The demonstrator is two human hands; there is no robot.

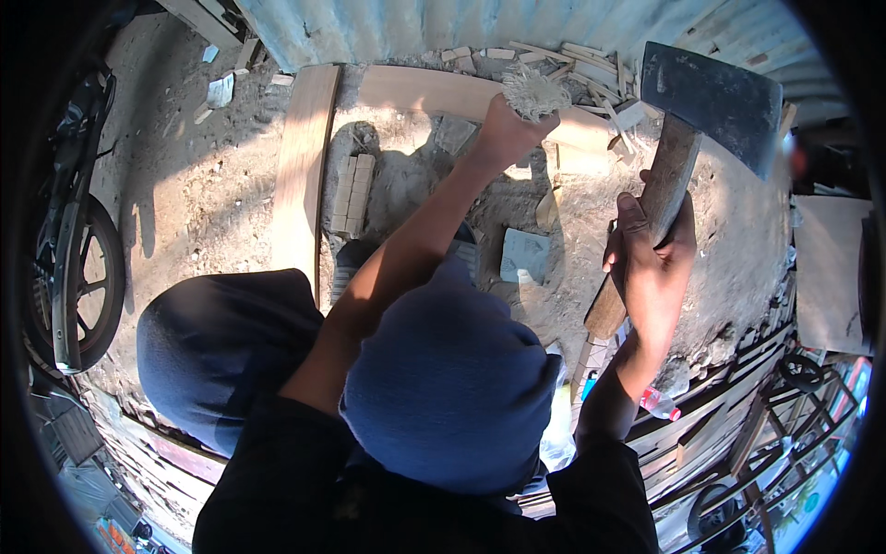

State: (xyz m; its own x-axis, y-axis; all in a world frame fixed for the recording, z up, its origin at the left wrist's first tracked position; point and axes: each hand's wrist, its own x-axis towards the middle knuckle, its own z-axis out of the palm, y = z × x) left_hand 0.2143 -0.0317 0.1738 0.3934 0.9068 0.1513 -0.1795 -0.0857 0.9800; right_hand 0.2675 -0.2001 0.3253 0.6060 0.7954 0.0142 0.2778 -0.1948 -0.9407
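My right hand, raised at the right, is closed round the wooden handle of a hatchet. Its broad dark blade points up and outward, above the ground. Stretched far forward, my left hand grips a pale, rough piece with a splintered, fibrous-looking end; I cannot make out its exact kind. Under that hand runs a flat wooden plank, lying crosswise at the back. Another plank lies lengthwise left of my left forearm.
Small wooden blocks stand together on the dirt between my arms. Wood scraps lie by the corrugated metal wall. A motorcycle wheel is at the left; a plastic bottle and stacked slats lie at the lower right.
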